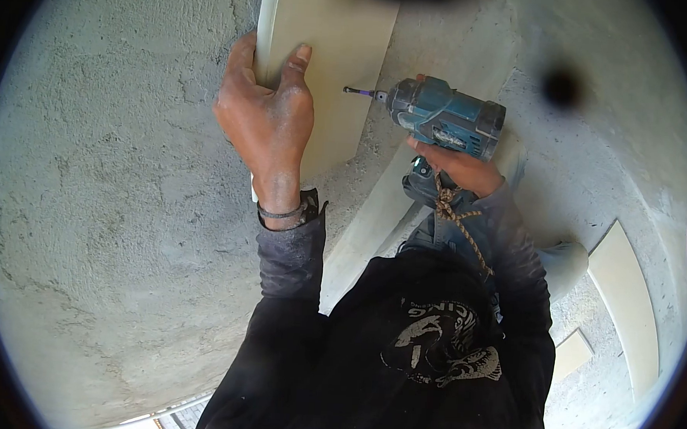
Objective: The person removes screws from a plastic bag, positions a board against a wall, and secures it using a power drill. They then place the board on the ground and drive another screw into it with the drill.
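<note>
My left hand [267, 113], dusty with pale powder, grips the left edge of a cream-coloured board [339, 67]. Its thumb lies on the board's face, and the other fingers reach round the edge beside the rough wall. In my right hand [466, 170] is a teal and black impact driver [446, 115], held by its handle. A thin driver bit [359, 91] points left from the chuck, over the board's face in this view. From the driver's base hangs a knotted, braided cord [447, 203].
Rough grey plaster forms the wall [121, 164] on the left. Right of my body, a long curved board strip [630, 307] lies on the grey floor, with a small cream offcut [571, 356] near it. Dark blurred spots cover parts of the view.
</note>
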